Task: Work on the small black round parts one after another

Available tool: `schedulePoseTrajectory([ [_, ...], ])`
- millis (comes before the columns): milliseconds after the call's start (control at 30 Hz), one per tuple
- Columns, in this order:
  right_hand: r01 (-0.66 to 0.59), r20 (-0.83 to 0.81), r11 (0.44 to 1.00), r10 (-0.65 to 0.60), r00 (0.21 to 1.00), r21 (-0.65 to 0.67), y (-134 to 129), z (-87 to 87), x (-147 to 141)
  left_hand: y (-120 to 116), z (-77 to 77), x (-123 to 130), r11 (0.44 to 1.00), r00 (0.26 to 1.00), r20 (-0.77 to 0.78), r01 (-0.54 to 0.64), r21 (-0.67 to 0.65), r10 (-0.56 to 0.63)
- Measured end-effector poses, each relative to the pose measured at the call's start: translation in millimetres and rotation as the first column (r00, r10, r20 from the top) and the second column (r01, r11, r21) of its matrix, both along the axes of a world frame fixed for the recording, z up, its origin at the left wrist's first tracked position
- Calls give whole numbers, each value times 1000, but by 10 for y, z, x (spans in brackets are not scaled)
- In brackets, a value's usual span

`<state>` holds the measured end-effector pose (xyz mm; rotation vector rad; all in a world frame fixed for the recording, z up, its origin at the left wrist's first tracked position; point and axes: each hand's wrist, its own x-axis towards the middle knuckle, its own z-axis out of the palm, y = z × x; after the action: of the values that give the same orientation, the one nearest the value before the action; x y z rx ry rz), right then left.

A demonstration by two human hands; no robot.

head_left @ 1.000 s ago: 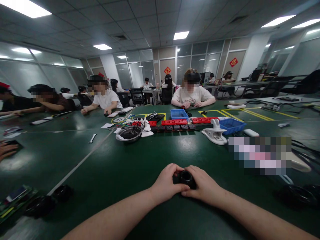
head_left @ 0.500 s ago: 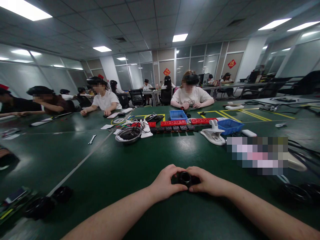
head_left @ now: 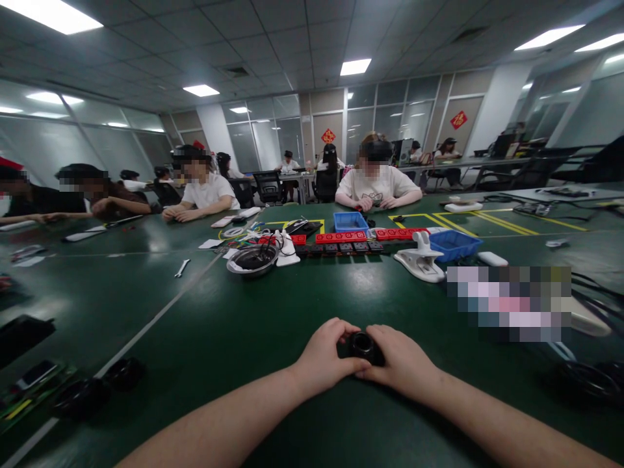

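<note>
Head view: dark item (head_left: 257,256) in metal bowl (head_left: 249,272); black part (head_left: 364,355) in both hands (head_left: 319,354) (head_left: 402,357).

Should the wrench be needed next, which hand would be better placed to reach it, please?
Probably the left hand: the wrench lies ahead on its side, farther from the right hand. Both hands hold the black part, so the left would have to let go.

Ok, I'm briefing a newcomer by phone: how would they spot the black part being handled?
Find the big green table. At its near side, the left hand and right hand curl around a small black part with a round opening showing. Unlike the rounded black items at lower left, it is gripped by both hands.
</note>
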<state>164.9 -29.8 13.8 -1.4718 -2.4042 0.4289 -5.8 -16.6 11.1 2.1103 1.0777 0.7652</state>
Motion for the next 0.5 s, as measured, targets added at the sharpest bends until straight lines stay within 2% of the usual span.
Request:
schedulePoseTrajectory([
  [167, -199, -166, 973, 179, 970, -114, 51, 76, 97, 15, 74, -29, 993, 994, -1, 107, 56, -107],
  [367, -348, -270, 909, 284, 920, -228, 121, 113, 189, 36, 105, -55, 980, 979, -28, 200, -20, -200],
  [500, -379, -292, 890, 303, 907, -253, 156, 108, 216, 53, 93, -68, 974, 974, -32, 226, -25, -226],
])
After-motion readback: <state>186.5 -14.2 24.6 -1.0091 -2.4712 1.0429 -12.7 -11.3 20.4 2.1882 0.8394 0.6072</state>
